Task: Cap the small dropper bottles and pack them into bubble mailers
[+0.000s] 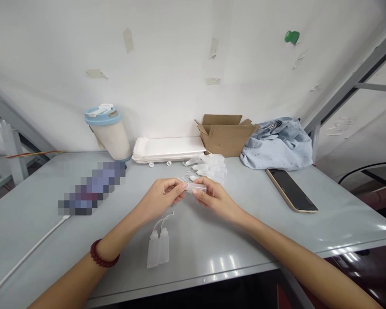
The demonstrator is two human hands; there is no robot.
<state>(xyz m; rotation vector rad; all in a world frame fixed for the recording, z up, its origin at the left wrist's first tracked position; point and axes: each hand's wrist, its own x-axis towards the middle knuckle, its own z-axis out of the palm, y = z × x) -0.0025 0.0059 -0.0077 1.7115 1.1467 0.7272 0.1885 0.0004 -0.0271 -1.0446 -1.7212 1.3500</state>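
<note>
Left hand (161,195) and right hand (221,201): grip clamped on opposite ends of one bottle (197,187). Bottle pile (212,161) just beyond grip, bottle pair (158,249) nearer camera.

The bottle (197,187) looks smooth, translucent plastic; the worktop (225,240) smooth, glossy; the open box (227,139) matt cardboard; the bundle (278,148) wrinkled cloth.

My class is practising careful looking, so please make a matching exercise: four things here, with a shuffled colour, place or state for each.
1. Left hand and right hand
2. Cup
3. Box
4. Bracelet

A. Brown and open
B. Dark red
C. Holding a bottle
D. Topped with a blue lid

Pairs: 1-C, 2-D, 3-A, 4-B
</note>
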